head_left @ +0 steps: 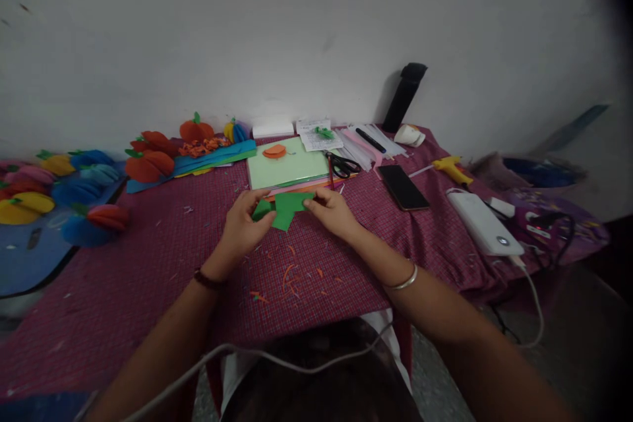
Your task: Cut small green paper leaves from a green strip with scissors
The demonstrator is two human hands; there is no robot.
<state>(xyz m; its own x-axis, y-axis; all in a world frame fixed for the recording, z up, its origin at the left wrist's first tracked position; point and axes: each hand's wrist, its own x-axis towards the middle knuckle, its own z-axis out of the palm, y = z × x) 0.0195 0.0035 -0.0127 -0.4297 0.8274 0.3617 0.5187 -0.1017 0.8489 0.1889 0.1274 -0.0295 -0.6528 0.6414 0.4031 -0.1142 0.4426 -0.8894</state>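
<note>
Over the middle of the cloth-covered table, both hands hold green paper. My left hand (pixel 247 223) pinches a small green paper piece (pixel 262 210) between thumb and fingers. My right hand (pixel 335 209) grips the upper right edge of a larger, angular green paper (pixel 285 209). Whether the two green pieces are joined, I cannot tell. Just beyond them lies a stack of coloured sheets (pixel 281 171), light green on top, with an orange paper cutout (pixel 275 151) on it. Black-handled scissors (pixel 342 165) rest at the stack's right side.
Paper pumpkins (pixel 151 166) and other round paper shapes (pixel 79 190) crowd the left. To the right are a phone (pixel 403 187), a yellow glue gun (pixel 452 169), a white power bank (pixel 483 223) with a cable and a black upright container (pixel 404 97). Orange scraps (pixel 291 280) litter the front.
</note>
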